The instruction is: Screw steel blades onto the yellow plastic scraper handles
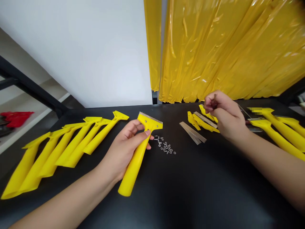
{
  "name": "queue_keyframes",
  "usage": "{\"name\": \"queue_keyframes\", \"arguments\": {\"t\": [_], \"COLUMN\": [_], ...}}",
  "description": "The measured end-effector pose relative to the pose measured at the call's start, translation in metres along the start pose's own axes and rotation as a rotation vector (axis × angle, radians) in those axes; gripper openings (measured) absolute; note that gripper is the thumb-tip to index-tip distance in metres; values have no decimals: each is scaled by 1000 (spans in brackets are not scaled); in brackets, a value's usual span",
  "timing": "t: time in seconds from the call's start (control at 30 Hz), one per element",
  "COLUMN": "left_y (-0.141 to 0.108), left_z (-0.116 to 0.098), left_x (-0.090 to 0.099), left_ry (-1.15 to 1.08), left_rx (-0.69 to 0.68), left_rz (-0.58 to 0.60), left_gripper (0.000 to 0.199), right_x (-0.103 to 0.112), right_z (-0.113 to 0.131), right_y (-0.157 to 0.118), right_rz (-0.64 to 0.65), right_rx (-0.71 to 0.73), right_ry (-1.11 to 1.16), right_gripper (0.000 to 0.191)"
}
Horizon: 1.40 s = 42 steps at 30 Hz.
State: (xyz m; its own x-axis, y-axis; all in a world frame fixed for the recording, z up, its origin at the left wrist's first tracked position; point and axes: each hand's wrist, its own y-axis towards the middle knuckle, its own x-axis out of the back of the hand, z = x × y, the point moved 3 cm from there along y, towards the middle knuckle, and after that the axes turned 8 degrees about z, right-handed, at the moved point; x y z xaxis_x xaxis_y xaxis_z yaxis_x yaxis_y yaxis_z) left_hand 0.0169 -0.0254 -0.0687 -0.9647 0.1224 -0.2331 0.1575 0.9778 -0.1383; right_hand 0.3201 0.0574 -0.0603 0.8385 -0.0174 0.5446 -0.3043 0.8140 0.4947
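One left hand (125, 141) reaches in from the near left, its forearm slanting up across the desk (171, 190). Its fingers are closed around the neck of one yellow scraper (138, 156), the thumb laid across the front. The scraper is held tilted near the middle, handle end toward the near edge and head pointing away; two screw heads show on its face and a metal edge runs along its top.

To its left lies a slanted row of six yellow scrapers (69, 143), as far as the overlaps let one count. Just right of the held scraper is a scatter of small screws and nuts (166, 148), too tiny to number reliably. Past these, two loose metal blades (194, 133) lie partly overlapped.

On the right, at least three more scrapers (274, 133) lie on the desk, partly behind the forearm. One right hand (227, 114) is raised, wrist bent, its fingers curled in; whether they pinch something small I cannot tell. Beside it lie at least three short yellow pieces (193, 121).

Farthest off stand one white panel (95, 54) and two hanging stretches of yellow plastic sheeting (214, 47), one narrow, one wide.
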Motion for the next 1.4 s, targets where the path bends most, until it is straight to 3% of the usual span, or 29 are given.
{"name": "queue_keyframes", "arguments": {"t": [0.2,0.3,0.43,0.53,0.73,0.87,0.97,1.07,1.13,1.2,1.3,1.4], "left_y": [-3,-6,-7,-7,-12,-17,-24,-33,-39,-44,-43,-34], "left_z": [5,6,8,9,10,11,12,11,10,7,-3,-20], "left_x": [-3,-5,-7,-7,-9,-13,-20,-28,-33,-37,-36,-23], "left_ry": [-80,-109,-144,-159,-211,-178,-172,-243,-271,-248,-97,53], "left_rx": [66,122,168,191,259,210,166,167,182,218,217,65], "left_rz": [65,79,90,92,34,47,94,105,124,198,295,232], "left_gripper": [13,8,5,5,13,19,21,17,18,17,18,21], "right_x": [-2,-7,-14,-18,-34,-48,-59,-68,-71,-70,-52,-17], "right_z": [0,-1,3,9,25,58,94,122,131,132,116,89], "right_y": [-3,-3,-4,-5,-14,-28,-42,-58,-68,-78,-93,-115], "right_rz": [-225,-237,-129,-63,193,435,618,581,520,503,502,429], "right_rx": [31,-3,-124,-225,-234,-230,-277,-281,-209,-143,-162,-257], "right_ry": [7,-53,-155,-253,-294,-165,-94,-248,-349,-393,-446,-566], "right_gripper": [14,19,15,28,45,47,27,20,13,10,19,17]}}
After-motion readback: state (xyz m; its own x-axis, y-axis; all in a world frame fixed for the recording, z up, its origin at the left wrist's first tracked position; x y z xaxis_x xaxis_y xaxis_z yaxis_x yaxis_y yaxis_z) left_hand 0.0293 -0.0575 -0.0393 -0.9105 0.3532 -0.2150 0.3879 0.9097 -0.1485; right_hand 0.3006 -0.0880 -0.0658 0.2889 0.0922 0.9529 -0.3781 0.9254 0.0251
